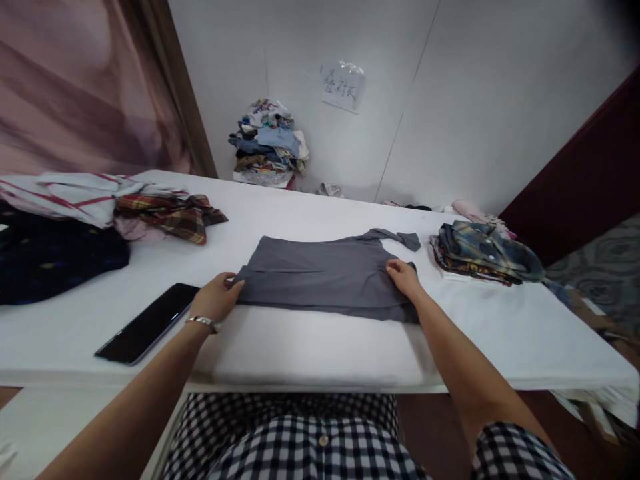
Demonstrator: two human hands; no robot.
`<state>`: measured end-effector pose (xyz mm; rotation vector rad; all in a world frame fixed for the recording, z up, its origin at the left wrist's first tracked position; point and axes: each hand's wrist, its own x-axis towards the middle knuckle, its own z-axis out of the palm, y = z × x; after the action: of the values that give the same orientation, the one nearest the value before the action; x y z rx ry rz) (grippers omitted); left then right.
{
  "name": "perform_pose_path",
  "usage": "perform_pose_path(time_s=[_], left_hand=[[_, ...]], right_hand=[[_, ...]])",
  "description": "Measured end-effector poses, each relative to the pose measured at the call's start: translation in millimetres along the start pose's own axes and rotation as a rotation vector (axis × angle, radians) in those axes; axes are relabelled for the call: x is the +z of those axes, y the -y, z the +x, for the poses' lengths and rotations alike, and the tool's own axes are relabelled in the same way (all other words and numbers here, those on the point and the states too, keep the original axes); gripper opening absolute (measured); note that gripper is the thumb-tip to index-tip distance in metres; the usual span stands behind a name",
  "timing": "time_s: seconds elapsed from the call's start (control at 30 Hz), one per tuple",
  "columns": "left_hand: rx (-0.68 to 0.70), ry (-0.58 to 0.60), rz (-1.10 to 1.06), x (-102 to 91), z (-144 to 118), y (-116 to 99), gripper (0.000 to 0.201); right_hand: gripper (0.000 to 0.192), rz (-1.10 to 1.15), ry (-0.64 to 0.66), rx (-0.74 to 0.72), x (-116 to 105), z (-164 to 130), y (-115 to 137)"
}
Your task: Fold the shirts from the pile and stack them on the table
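A grey shirt (320, 270) lies sideways on the white table in front of me, its near side folded over. One sleeve sticks out at its far right corner. My left hand (218, 297) pinches the cloth at the left end, thumb and fingers closed on its edge. At the right end, my right hand (404, 277) has thumb and fingertips together on the shirt's cloth. The right hand's lower fingers are partly hidden.
A dark phone (150, 323) lies left of my left arm. Loose clothes, among them a plaid shirt (170, 213), heap at the table's left. Folded shirts (485, 250) are stacked at the right. Behind the white table (320, 340) stands a tall clothes pile (270, 143).
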<state>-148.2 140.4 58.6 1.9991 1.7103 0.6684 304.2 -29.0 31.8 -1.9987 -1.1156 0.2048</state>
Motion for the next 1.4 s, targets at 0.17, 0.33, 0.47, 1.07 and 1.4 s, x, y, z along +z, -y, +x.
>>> perform_pose_path(time_s=[0.17, 0.33, 0.47, 1.07, 1.4], left_hand=[[0.433, -0.071, 0.174, 5.8, -12.3, -1.0, 0.042], [0.662, 0.216, 0.047, 23.8, -9.3, 7.1, 0.044], [0.655, 0.267, 0.025, 29.2, -0.5, 8.7, 0.040], [0.776, 0.169, 0.332, 8.1, 0.7, -15.9, 0.017], [0.901, 0.088, 0.414, 7.0, -14.9, 5.4, 0.037]], right_hand=[[0.035, 0.079, -0.043, -0.054, -35.0, -49.0, -4.4], [0.031, -0.054, -0.057, -0.121, -59.3, -103.7, -21.0], [0.031, -0.125, -0.046, -0.164, -59.5, -116.5, -31.6], [0.034, -0.353, -0.046, -0.181, -61.5, -120.3, -36.0], [0.046, -0.307, -0.078, -0.272, -62.8, -125.9, -5.3]])
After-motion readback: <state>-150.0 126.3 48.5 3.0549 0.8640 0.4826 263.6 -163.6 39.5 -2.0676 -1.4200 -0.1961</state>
